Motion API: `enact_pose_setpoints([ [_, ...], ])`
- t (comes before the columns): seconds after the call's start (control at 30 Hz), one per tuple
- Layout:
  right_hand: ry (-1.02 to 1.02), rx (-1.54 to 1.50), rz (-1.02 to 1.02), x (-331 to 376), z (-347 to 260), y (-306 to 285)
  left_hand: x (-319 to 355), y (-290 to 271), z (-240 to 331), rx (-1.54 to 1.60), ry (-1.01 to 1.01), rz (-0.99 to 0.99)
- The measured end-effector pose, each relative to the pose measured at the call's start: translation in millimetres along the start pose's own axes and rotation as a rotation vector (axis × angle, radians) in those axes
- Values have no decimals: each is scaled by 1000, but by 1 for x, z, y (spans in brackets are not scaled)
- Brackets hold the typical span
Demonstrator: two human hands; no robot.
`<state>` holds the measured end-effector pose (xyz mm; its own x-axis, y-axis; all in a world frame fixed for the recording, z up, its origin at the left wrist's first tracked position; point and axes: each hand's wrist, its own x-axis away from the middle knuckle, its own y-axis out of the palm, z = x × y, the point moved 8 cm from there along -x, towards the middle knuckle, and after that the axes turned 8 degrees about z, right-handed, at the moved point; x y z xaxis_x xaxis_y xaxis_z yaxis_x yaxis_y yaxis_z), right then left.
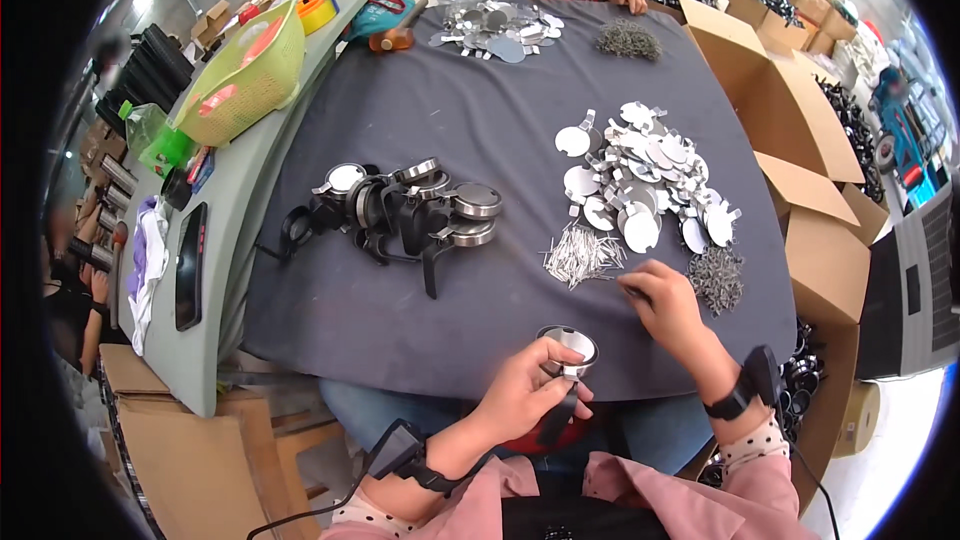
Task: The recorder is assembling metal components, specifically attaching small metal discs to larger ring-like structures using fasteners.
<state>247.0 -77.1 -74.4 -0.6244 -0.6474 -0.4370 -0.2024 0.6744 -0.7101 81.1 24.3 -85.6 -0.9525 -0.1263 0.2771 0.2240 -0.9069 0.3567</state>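
Presently, left hand [535,385] grips black-handled round metal piece [571,342] at near edge of dark cloth-covered surface [450,110]; right hand [660,298] narrowed beside silvery pins [580,255], contents unclear.

- We have a lane on the table [523,202] between black-handled parts [478,197] left and silver discs [640,168] right.
- Silver pins [581,256] obstruct our near right.

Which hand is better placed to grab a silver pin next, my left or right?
Probably your right hand: its fingertips are beside the pins. Your left hand is farther away, holding the round part.
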Motion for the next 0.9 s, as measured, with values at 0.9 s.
enact_pose_setpoints([
  [0.9, 591, -857, -69, -5, 44, 21, 15, -15, 12, 546, -7, 174],
])
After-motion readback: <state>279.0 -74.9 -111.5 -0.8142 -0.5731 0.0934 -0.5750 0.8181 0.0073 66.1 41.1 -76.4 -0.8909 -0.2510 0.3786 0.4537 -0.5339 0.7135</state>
